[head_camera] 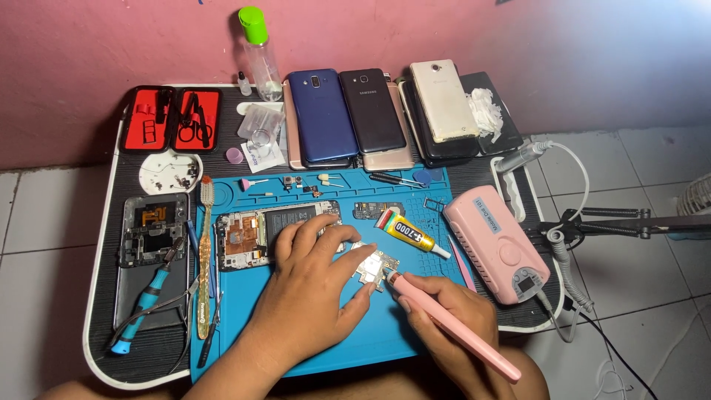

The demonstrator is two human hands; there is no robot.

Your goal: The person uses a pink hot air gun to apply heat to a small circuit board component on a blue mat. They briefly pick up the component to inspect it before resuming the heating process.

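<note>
Pink pen tool (452, 326) lay diagonal, tip up-left on metal part (376, 267) mid-mat (355, 333). Right hand (444, 315) gripped it closed; left hand (311, 274) pinned the part, fingers spread.

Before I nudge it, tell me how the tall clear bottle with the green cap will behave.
The clear bottle stands tall and narrow, so it probably tips easily. It looks nearly empty, so likely light. Once down, its round body would probably roll.
</note>
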